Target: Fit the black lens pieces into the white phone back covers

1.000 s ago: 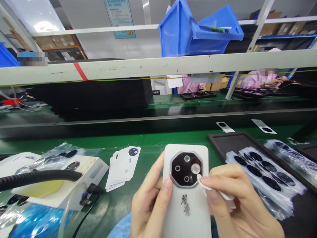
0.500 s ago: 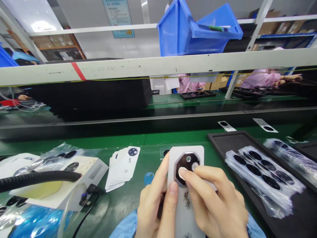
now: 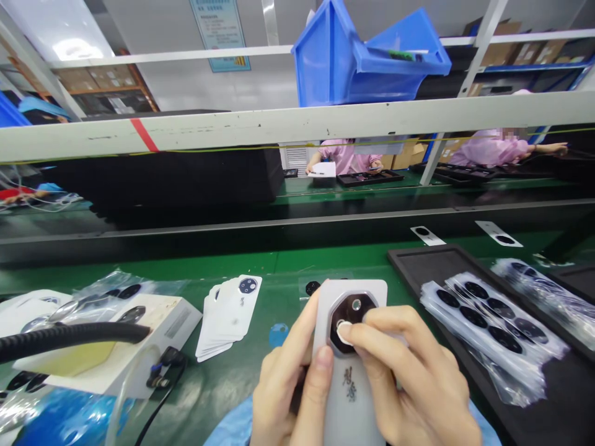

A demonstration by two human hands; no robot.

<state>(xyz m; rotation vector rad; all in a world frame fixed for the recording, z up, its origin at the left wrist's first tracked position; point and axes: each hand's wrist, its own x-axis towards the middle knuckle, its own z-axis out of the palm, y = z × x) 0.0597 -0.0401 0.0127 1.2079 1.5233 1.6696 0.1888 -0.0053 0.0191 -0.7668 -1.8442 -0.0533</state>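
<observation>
The left hand (image 3: 286, 378) wraps the white phone (image 3: 353, 415) from beneath, fingers clamped along its edge, apparently to keep the dark camera block (image 3: 353, 319) facing up; the right hand (image 3: 409, 378) pinches a white wipe (image 3: 344, 333) against that block; the phone sits above the green belt (image 3: 223, 396), near the black tray (image 3: 418, 263) of wrapped lens covers (image 3: 488, 316).

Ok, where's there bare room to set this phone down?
Green belt shows below the cards, between the box and your left hand, and along the far edge behind the phone. It's crowded right, at the tray of film sheets, and left, around the box.
</observation>
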